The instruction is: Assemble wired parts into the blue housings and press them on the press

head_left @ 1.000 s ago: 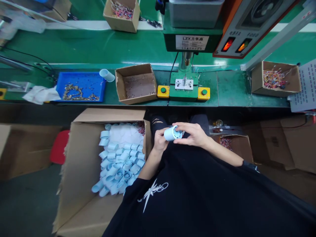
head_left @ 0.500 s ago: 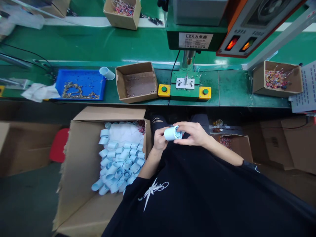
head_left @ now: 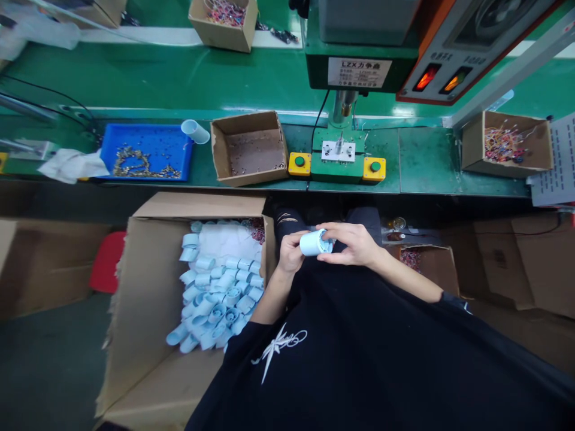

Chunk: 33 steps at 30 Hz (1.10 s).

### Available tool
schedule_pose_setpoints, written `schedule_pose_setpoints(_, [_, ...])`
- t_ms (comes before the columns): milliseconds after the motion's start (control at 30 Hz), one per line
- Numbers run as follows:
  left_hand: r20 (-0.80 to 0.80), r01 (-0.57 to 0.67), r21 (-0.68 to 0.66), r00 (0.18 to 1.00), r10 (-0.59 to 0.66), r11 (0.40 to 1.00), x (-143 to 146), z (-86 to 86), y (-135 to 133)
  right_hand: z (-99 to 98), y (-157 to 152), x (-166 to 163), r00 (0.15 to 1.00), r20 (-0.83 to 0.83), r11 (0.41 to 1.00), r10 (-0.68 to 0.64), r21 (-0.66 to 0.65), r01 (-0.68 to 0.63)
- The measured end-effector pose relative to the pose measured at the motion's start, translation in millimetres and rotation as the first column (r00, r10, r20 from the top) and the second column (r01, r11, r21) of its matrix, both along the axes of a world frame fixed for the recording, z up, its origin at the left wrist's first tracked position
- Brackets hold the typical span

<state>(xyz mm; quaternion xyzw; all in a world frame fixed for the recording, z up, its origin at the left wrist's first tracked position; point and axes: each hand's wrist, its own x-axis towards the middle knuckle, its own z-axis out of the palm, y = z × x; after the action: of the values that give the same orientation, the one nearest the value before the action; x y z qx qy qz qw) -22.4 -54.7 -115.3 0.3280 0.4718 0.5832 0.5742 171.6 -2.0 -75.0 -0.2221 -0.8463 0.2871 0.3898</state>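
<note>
A light blue plastic cylinder [head_left: 311, 243] lies sideways between my hands, above my lap. My left hand [head_left: 291, 252] is closed around its left end. The thumb and fingers of my right hand [head_left: 353, 244] grip the right end, where an inner ring or fitting shows at the opening. Whether my right fingers also hold a small part inside is hidden. To the left, a large cardboard box [head_left: 144, 311] holds many similar blue cylinders [head_left: 218, 314] and a white sheet [head_left: 224, 244].
On the green bench stand a press [head_left: 335, 161] with yellow button boxes [head_left: 374, 169], a small cardboard box [head_left: 249, 176], a blue tray [head_left: 150, 136] of metal bits, and a blue cup-like cylinder [head_left: 196, 131]. A box of coloured wires [head_left: 503, 143] sits at the right.
Both hands keep their hold on the blue cylinder in nearly the same place. The view has shifted very slightly; nothing else visibly moved.
</note>
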Motion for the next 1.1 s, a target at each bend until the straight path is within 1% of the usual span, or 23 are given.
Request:
schedule_pose_setpoints(100, [-0.005, 0.007, 0.016, 1.000, -0.006, 1.000, -0.7, -1.0, -0.1, 2.5, 0.4, -0.8, 0.999, 0.034, 1.000, -0.004, -0.021, 0.005])
schedule_pose_setpoints(200, [-0.015, 0.004, 0.015, 1.000, -0.004, 1.000, -0.1, -4.3, -1.4, 5.4, 1.3, -1.7, 1.000, 0.022, 1.000, -0.003, -0.002, 0.003])
schedule_pose_setpoints(333, [-0.051, 0.001, 0.023, 0.999, 0.000, 1.000, -1.3, -12.7, -3.5, 6.5, 1.9, -2.2, 1.000, -0.001, 1.000, -0.002, 0.006, 0.002])
schedule_pose_setpoints(500, [-0.101, 0.029, 0.046, 0.995, -0.025, 0.999, -7.0, -22.3, -4.3, 4.7, 1.0, -2.9, 1.000, -0.017, 1.000, -0.010, 0.010, 0.010])
schedule_pose_setpoints(600, [-0.114, 0.045, 0.058, 0.993, -0.038, 0.997, -8.4, -22.5, -4.0, 2.1, 0.9, -3.0, 0.999, -0.041, 0.998, -0.019, 0.058, 0.022])
schedule_pose_setpoints(667, [-0.117, 0.057, 0.064, 0.992, -0.049, 0.996, -8.0, -19.9, -3.8, -1.4, 1.4, -2.1, 0.998, -0.053, 0.991, -0.026, 0.127, 0.032])
schedule_pose_setpoints(800, [-0.103, 0.081, 0.078, 0.992, -0.073, 0.994, -5.7, -12.8, -3.7, -12.0, 2.6, 1.1, 0.997, -0.058, 0.954, -0.043, 0.293, 0.058])
schedule_pose_setpoints(867, [-0.094, 0.086, 0.081, 0.992, -0.078, 0.993, -4.6, -11.2, -4.1, -16.1, 3.1, 1.8, 0.997, -0.064, 0.939, -0.043, 0.339, 0.062])
schedule_pose_setpoints(967, [-0.094, 0.089, 0.079, 0.992, -0.081, 0.993, -3.9, -12.4, -4.7, -17.3, 3.4, 0.3, 0.994, -0.098, 0.932, -0.050, 0.352, 0.082])
schedule_pose_setpoints(1100, [-0.099, 0.093, 0.074, 0.991, -0.085, 0.993, -3.6, -15.8, -5.2, -12.4, 3.4, -3.8, 0.991, -0.112, 0.939, -0.068, 0.328, 0.102])
